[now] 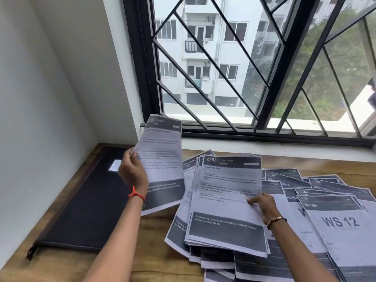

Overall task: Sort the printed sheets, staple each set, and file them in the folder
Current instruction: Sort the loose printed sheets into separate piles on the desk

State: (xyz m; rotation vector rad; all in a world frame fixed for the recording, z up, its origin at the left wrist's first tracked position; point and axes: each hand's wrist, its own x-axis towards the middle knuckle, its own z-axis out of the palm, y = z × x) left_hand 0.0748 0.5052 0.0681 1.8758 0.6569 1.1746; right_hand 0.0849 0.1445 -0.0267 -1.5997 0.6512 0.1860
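Note:
My left hand [132, 171] holds a single printed sheet [162, 155] by its left edge, lifted above the table and tilted upright. My right hand [262, 204] grips the right edge of a stack of printed sheets [225, 200], thumb on top; its top page reads "2763 Living Room, Clean Toy Mat". More printed sheets [335, 220] lie spread over the wooden table to the right, one marked "WS 12". A dark closed folder [85, 206] with a small white label lies flat at the left, beside the wall.
The wooden table [154, 259] runs up to a white wall on the left and a window sill [264, 143] at the back. A barred window [254, 64] fills the view behind. Loose sheets cover the table's right half.

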